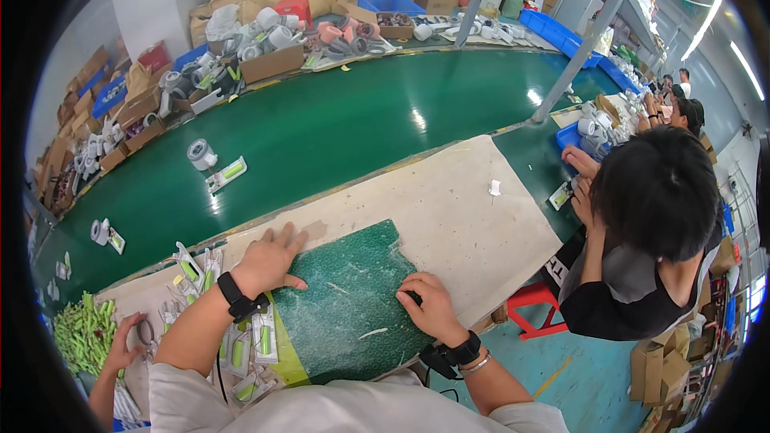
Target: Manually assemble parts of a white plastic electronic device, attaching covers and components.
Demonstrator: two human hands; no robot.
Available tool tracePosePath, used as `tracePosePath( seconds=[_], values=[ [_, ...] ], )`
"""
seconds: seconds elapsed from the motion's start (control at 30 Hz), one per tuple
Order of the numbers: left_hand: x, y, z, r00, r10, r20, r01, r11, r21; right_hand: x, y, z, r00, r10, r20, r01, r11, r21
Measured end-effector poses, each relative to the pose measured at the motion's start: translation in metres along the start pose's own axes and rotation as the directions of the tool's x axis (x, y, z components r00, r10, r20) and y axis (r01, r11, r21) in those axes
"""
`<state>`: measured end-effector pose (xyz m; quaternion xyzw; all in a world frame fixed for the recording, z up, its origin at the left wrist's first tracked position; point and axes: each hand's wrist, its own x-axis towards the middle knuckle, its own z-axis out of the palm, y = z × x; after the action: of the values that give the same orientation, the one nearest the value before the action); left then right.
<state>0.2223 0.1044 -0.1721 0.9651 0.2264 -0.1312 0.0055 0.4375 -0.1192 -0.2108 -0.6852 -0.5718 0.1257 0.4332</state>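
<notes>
A worn green mat (345, 305), scuffed with white marks, lies in front of me on the beige bench covering. My left hand (269, 261) rests flat at the mat's upper left edge, fingers spread and holding nothing. At the mat's right edge my right hand (431, 305) has its fingers curled in; whatever is inside them is hidden. White parts with light-green cells (263, 337) and thin wires lie beside my left forearm, to the left of the mat. A small white piece (494, 188) sits alone on the beige covering (449, 184) farther right.
Beyond the bench a green conveyor belt (321, 120) carries a grey-white round unit (201, 154) with a cell part. Light-green cells (84, 333) are heaped at far left, near another person's hand (122, 346). A co-worker (658, 216) sits at right by a red stool (533, 309).
</notes>
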Motion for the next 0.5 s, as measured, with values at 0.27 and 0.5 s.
tracePosePath(
  seconds=[0.27, 0.5],
  values=[
    [-0.0050, 0.0010, 0.0002, 0.997, 0.028, -0.073, -0.031, 0.999, -0.038, -0.0041, -0.0009, 0.0001, 1.000, -0.002, -0.015, 0.001, 1.000, -0.014],
    [-0.0066, 0.0012, -0.0004, 1.000, 0.002, -0.030, -0.004, 0.999, -0.054, -0.0078, 0.0011, 0.0060, 1.000, 0.010, -0.008, -0.010, 1.000, 0.013]
  ],
)
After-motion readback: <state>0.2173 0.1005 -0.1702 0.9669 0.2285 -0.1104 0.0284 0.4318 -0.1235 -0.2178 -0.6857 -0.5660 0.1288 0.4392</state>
